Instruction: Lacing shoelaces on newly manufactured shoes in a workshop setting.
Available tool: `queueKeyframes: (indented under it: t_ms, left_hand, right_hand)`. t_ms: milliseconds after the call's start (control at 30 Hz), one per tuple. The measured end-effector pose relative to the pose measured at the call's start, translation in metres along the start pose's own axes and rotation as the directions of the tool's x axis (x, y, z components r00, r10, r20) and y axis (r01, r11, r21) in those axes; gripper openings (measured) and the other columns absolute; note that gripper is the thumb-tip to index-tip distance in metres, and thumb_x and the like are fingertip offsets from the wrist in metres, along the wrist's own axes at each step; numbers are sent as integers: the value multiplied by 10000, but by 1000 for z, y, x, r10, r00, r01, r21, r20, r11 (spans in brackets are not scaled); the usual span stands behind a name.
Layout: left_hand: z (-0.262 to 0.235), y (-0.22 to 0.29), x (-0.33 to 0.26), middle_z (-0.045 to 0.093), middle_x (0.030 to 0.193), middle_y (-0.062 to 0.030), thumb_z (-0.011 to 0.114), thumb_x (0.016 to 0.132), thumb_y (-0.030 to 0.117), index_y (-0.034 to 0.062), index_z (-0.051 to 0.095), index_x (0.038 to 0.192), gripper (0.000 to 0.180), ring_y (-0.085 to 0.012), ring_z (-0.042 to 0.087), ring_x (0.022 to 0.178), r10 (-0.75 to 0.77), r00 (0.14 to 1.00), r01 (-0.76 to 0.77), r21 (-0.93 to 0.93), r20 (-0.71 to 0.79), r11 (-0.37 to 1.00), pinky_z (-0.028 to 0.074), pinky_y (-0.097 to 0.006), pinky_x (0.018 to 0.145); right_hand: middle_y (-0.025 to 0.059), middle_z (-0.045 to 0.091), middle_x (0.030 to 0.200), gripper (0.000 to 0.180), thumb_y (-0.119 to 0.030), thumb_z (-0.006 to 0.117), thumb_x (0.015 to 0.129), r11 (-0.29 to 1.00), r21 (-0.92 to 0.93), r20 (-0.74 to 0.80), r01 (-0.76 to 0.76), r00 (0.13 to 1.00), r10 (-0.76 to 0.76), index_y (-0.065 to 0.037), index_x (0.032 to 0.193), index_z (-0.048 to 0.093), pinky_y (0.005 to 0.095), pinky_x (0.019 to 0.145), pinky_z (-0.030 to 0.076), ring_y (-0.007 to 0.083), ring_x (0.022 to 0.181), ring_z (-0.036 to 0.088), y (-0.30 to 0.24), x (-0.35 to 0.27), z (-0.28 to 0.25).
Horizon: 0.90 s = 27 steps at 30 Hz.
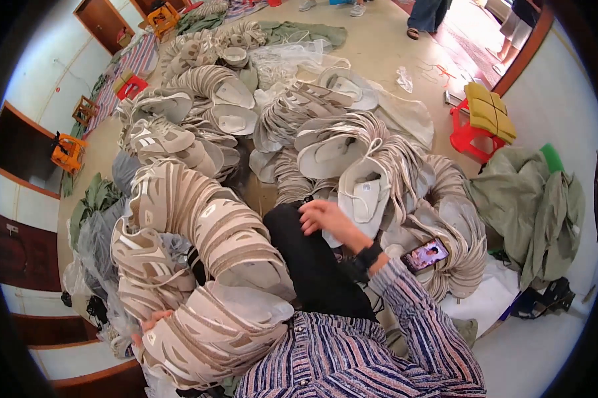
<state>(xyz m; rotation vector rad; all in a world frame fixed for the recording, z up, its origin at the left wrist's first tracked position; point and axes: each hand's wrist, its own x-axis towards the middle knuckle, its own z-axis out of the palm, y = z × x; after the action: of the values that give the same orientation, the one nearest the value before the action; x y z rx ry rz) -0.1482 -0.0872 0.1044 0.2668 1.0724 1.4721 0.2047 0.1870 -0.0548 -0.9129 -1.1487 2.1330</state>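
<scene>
Long nested stacks of beige and white shoe uppers surround my legs. My left hand reaches around the near-left stack of shoe uppers; its fingers curl over the stack's outer side and the palm is hidden behind it. Another curved stack lies just beyond, against my black trouser leg. My right hand, with a black band on the wrist, hovers at my knee. Its fingers are loosely bent and apart, with nothing visible in them. Closest to it is a pale upper at the end of a stack on the right.
A phone with a lit screen rests on the right-hand stacks. Beyond it are a red stool with yellow folded cloth and a green-grey sheet. Orange stools stand along the left wall. Other people's legs show near the doorway.
</scene>
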Motion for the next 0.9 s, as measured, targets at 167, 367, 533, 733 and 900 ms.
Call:
queueKeyframes:
  t_ms: [167,367,533,733,900]
  left_hand:
    - [-7,-7,25,559,1047,-243,304,919,505,40,543,1140,567,-397,549,1001,68,998,-68,-14,-2,998,406,-548,918]
    - [-19,-8,59,549,1057,-256,296,920,501,40,539,1146,568,-401,544,1006,157,987,-157,-10,8,987,402,-547,922]
    - [-31,-16,68,540,1064,-267,289,921,498,40,536,1152,569,-404,540,1011,218,976,-218,-2,-6,976,399,-546,924]
    - [-45,-26,67,530,1073,-280,282,922,494,40,532,1159,570,-407,534,1016,336,942,-336,-18,22,942,395,-545,927]
    - [-54,-45,44,522,1081,-291,275,923,491,39,529,1164,572,-410,530,1021,459,888,-456,-61,42,888,392,-545,930]
  right_hand:
    - [182,601,918,280,-9,482,788,590,-806,-96,-49,994,-49,88,1043,549,388,774,496,327,852,602,66,105,-63]
    - [305,489,1119,409,4,476,710,331,-934,-114,-132,991,74,105,1106,479,441,930,396,457,1112,434,128,163,-87]
    - [315,475,1132,430,-60,496,769,137,-977,-144,-166,978,153,82,1160,386,479,884,425,465,1028,511,127,173,-87]
    - [291,610,953,382,-143,524,740,83,-967,-233,-242,966,109,75,1053,521,477,788,473,432,895,595,112,183,-80]
    - [259,632,837,306,-238,571,703,-56,-998,16,33,957,288,54,757,643,460,722,485,405,818,613,63,197,-75]
